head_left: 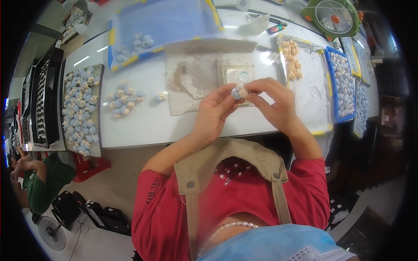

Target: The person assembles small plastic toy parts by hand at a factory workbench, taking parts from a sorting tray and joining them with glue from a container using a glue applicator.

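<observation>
My left hand [213,114] pinches a small round blue-and-white figurine piece [236,93] between thumb and fingers. Against it, my right hand [278,103] holds a tiny cream-coloured piece [244,92] in its fingertips. The two pieces touch or nearly touch; the fingers partly cover both. Just beyond my hands, a small round white pot [242,76] stands on a stained, light-coloured sheet [187,102]. To the left, a loose pile of blue-and-cream figurines [124,100] lies on the white table, with a small pair or single figurine [160,96] apart from it.
Left is a tray of blue figurines [80,113]; behind, a blue yellow-taped tray [170,26]. On the right, peach pieces [292,60] lie on a white taped tray [311,100], beside a full blue basket [342,85]. A green fan [333,18] stands behind. A person in green [45,180] sits left.
</observation>
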### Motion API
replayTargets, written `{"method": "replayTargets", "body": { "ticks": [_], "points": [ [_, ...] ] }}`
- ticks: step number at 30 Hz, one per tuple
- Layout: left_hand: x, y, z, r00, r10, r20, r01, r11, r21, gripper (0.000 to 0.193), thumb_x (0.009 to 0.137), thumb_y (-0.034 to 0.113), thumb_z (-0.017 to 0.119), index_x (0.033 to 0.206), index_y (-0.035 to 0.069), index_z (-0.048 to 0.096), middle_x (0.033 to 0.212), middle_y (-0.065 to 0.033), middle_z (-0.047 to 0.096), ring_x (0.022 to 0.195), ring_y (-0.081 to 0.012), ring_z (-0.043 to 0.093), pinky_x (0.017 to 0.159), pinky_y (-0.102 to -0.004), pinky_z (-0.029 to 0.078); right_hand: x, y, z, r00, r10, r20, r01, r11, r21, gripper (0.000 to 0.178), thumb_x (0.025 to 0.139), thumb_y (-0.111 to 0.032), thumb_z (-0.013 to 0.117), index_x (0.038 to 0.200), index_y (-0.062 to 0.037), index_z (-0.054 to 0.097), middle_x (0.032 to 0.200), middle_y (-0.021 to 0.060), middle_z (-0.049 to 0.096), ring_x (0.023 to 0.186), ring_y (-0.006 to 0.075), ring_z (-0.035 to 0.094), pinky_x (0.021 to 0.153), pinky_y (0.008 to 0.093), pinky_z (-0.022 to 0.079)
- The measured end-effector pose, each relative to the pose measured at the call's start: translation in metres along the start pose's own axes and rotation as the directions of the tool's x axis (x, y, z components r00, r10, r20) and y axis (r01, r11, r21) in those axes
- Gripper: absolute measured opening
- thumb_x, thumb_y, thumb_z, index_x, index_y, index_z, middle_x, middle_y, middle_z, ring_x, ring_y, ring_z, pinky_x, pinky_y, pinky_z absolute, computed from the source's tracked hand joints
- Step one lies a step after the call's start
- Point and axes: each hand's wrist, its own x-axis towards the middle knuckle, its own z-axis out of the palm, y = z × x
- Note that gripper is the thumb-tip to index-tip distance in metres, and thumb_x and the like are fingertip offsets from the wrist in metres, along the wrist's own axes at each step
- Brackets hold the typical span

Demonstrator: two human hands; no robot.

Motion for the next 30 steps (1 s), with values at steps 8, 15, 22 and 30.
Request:
{"method": "replayTargets", "body": {
  "ticks": [8, 15, 22, 30],
  "points": [
    [-0.006, 0.004, -0.002, 0.997, 0.079, 0.020, -0.081, 0.989, 0.124, 0.031, 0.087, 0.012, 0.060, 0.116, 0.003, 0.054, 0.102, -0.0057, 0.062, 0.092, -0.0134, 0.058, 0.077, -0.0233, 0.046, 0.000, -0.008, 0.011, 1.000, 0.003, 0.026, -0.003, 1.000, -0.003, 0.018, 0.073, -0.003, 0.069, 0.090, -0.0054, 0.065, 0.085, 0.0070, 0.063, 0.071, 0.0179, 0.063, 0.061, 0.0266, 0.050],
    [-0.015, 0.013, -0.012, 0.981, 0.192, 0.033, -0.192, 0.931, 0.310, 0.033, 0.085, 0.012, 0.062, 0.116, 0.002, 0.058, 0.098, -0.0058, 0.064, 0.086, -0.0114, 0.059, 0.074, -0.0240, 0.048, 0.002, -0.017, 0.020, 0.996, -0.094, 0.001, 0.094, 0.994, -0.047, 0.017, 0.071, -0.001, 0.070, 0.087, -0.0050, 0.066, 0.083, 0.0077, 0.064, 0.070, 0.0180, 0.064, 0.060, 0.0258, 0.051],
    [-0.024, 0.017, -0.019, 0.956, 0.289, 0.059, -0.278, 0.815, 0.509, 0.025, 0.083, 0.007, 0.064, 0.107, 0.001, 0.064, 0.089, -0.0040, 0.065, 0.079, -0.0081, 0.057, 0.071, -0.0213, 0.048, 0.004, -0.020, 0.028, 0.972, -0.230, 0.049, 0.233, 0.970, -0.068, 0.019, 0.068, 0.002, 0.071, 0.086, -0.0037, 0.065, 0.082, 0.0084, 0.064, 0.070, 0.0195, 0.063, 0.058, 0.0258, 0.051],
    [-0.028, 0.024, -0.015, 0.991, 0.126, 0.037, -0.130, 0.977, 0.166, 0.034, 0.089, 0.021, 0.058, 0.115, -0.001, 0.057, 0.101, -0.0081, 0.061, 0.088, -0.0138, 0.059, 0.079, -0.0261, 0.050, 0.008, -0.030, 0.034, 0.978, -0.196, 0.077, 0.198, 0.980, -0.021, 0.032, 0.065, -0.001, 0.074, 0.094, -0.0047, 0.063, 0.090, 0.0079, 0.062, 0.078, 0.0217, 0.060, 0.062, 0.0275, 0.050]
  ]
}}
